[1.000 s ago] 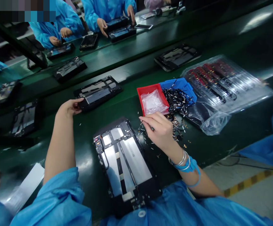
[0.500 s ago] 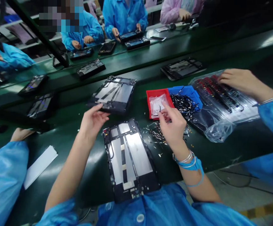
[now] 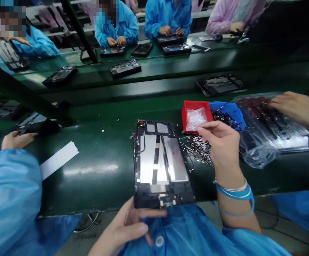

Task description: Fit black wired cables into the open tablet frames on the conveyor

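An opened tablet body (image 3: 175,156) with silver plates and black strips lies in front of me. Another edge shows under its left side, so it seems to rest on a second one. My left hand (image 3: 130,224) is just below its near edge, fingers apart and holding nothing visible. My right hand (image 3: 220,142) is closed in a pinch beside the red bin (image 3: 211,111); what the fingertips hold, if anything, is too small to make out. A clear plastic bag (image 3: 196,118) lies in that bin. Under and beside the hand is a pile of small black-and-silver cable pieces (image 3: 198,147).
A blue bin (image 3: 241,117) of black cables adjoins the red one. At right, a co-worker's hand (image 3: 295,108) touches a plastic-covered tray (image 3: 293,144). At left are a white strip (image 3: 60,160) and another person's hand (image 3: 18,139). More tablet bodies (image 3: 222,85) lie farther back.
The tablet stack my left hand touched has gone from its place farther back. That hand has come down to the front tablet's near edge. My right hand remains beside the red bin.
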